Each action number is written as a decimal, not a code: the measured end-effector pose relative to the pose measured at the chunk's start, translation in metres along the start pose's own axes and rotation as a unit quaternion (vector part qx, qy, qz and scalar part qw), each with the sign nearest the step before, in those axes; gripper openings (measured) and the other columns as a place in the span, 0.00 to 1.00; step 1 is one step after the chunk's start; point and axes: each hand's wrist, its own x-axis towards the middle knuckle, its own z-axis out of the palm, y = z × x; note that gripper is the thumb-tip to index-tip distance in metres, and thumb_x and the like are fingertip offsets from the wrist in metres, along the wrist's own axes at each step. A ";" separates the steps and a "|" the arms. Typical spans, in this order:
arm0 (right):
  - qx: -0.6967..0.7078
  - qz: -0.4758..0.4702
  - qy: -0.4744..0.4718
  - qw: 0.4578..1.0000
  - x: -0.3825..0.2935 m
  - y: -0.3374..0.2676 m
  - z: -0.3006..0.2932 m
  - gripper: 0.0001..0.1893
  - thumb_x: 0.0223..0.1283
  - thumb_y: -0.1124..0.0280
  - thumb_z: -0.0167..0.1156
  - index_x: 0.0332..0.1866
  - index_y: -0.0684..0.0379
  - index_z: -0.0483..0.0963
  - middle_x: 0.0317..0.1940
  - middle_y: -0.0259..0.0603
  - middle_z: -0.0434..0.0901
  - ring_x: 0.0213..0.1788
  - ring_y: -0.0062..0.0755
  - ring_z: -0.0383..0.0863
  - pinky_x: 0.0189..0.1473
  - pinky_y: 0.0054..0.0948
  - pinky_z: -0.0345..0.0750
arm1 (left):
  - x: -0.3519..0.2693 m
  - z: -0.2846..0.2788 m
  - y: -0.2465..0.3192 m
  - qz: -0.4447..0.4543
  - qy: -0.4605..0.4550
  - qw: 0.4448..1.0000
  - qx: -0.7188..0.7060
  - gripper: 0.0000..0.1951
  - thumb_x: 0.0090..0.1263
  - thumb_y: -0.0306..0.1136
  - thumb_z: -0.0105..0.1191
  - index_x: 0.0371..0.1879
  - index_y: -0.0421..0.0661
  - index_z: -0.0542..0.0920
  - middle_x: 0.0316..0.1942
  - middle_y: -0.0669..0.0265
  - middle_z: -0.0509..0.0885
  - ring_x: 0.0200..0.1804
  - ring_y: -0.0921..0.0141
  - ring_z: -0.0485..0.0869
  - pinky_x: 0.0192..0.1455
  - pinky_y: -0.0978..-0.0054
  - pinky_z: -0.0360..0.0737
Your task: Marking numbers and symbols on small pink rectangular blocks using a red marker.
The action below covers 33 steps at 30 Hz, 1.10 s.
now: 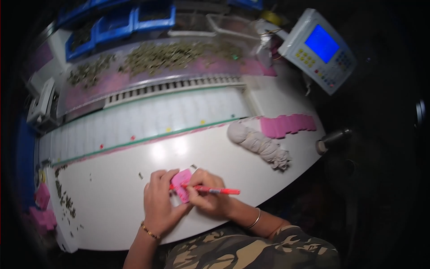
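My left hand (pixel 159 200) steadies a small pink piece (pixel 182 176) on the white tabletop, thumb at its lower edge and fingers along its left side. Red marks show on the pink surface. A red pen (pixel 218 190) is gripped in my right hand (pixel 210 198), its tip hidden by my fingers near the pink piece. By the left fingers sits a small red object (pixel 172 187), possibly the pen's cap. Small dark bits lie just beyond the hands.
A pale wrapped bundle (pixel 258 143) and a row of pink pieces (pixel 289 125) lie at right. Behind runs a white segmented conveyor (pixel 151 116); beyond it, a tray (pixel 100 95) holds many small metallic-looking parts. Blue bins (pixel 154 25) and a control panel (pixel 317 50) stand at the back.
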 end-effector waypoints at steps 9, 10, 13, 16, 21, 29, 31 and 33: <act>0.027 0.004 0.009 1.000 -0.005 0.002 -0.001 0.08 0.66 0.74 0.65 0.41 0.62 0.72 0.29 0.45 0.78 0.27 0.41 0.81 0.31 0.35 0.77 | 0.001 0.005 0.005 0.005 0.014 1.000 -0.012 0.38 0.47 0.39 0.76 0.62 0.46 0.78 0.52 0.57 0.76 0.47 0.60 0.79 0.52 0.62 0.73; 0.027 0.008 0.007 1.000 -0.004 0.001 -0.001 0.08 0.66 0.74 0.65 0.41 0.62 0.72 0.29 0.45 0.78 0.27 0.42 0.81 0.31 0.35 0.77 | 0.001 0.005 0.004 0.004 0.013 1.000 -0.016 0.38 0.47 0.39 0.76 0.62 0.47 0.78 0.52 0.57 0.76 0.46 0.60 0.79 0.52 0.62 0.73; 0.024 0.009 0.005 1.000 -0.003 0.003 -0.001 0.08 0.65 0.75 0.65 0.41 0.62 0.72 0.29 0.45 0.78 0.28 0.41 0.81 0.32 0.36 0.77 | 0.003 0.005 0.004 0.005 0.014 1.000 -0.012 0.38 0.47 0.39 0.76 0.62 0.47 0.77 0.53 0.57 0.76 0.45 0.61 0.80 0.52 0.63 0.73; 0.020 -0.005 0.011 1.000 -0.001 0.000 -0.002 0.08 0.64 0.76 0.64 0.41 0.61 0.72 0.30 0.45 0.78 0.28 0.41 0.81 0.33 0.35 0.77 | 0.003 0.004 0.004 -0.001 0.011 1.000 -0.015 0.39 0.46 0.39 0.76 0.62 0.47 0.77 0.53 0.57 0.75 0.45 0.61 0.79 0.52 0.63 0.73; 0.035 0.006 0.005 0.999 -0.002 -0.001 -0.002 0.08 0.62 0.77 0.64 0.41 0.61 0.72 0.30 0.44 0.78 0.28 0.40 0.81 0.33 0.35 0.77 | 0.002 0.004 0.003 -0.008 0.004 1.000 -0.024 0.39 0.46 0.39 0.76 0.62 0.47 0.77 0.53 0.57 0.75 0.45 0.61 0.79 0.51 0.62 0.73; 0.031 0.000 0.002 1.000 -0.001 -0.001 -0.002 0.08 0.62 0.77 0.64 0.41 0.61 0.72 0.30 0.44 0.78 0.28 0.40 0.80 0.33 0.35 0.77 | 0.001 0.005 0.000 -0.001 0.007 1.000 -0.016 0.39 0.46 0.39 0.75 0.62 0.47 0.77 0.53 0.56 0.75 0.48 0.58 0.79 0.52 0.61 0.73; 0.027 0.004 0.002 1.000 -0.002 0.001 -0.001 0.08 0.62 0.76 0.64 0.41 0.61 0.72 0.30 0.45 0.78 0.28 0.41 0.80 0.32 0.35 0.77 | 0.002 0.005 0.000 0.000 0.007 1.000 -0.016 0.39 0.46 0.39 0.76 0.62 0.47 0.77 0.53 0.55 0.75 0.48 0.58 0.79 0.52 0.61 0.73; 0.024 0.004 0.004 1.000 -0.003 0.002 -0.001 0.08 0.62 0.76 0.64 0.41 0.61 0.72 0.29 0.45 0.78 0.28 0.41 0.80 0.32 0.35 0.77 | 0.002 0.005 0.001 0.001 0.008 1.000 -0.017 0.39 0.46 0.39 0.76 0.62 0.47 0.77 0.53 0.55 0.75 0.48 0.58 0.79 0.52 0.61 0.73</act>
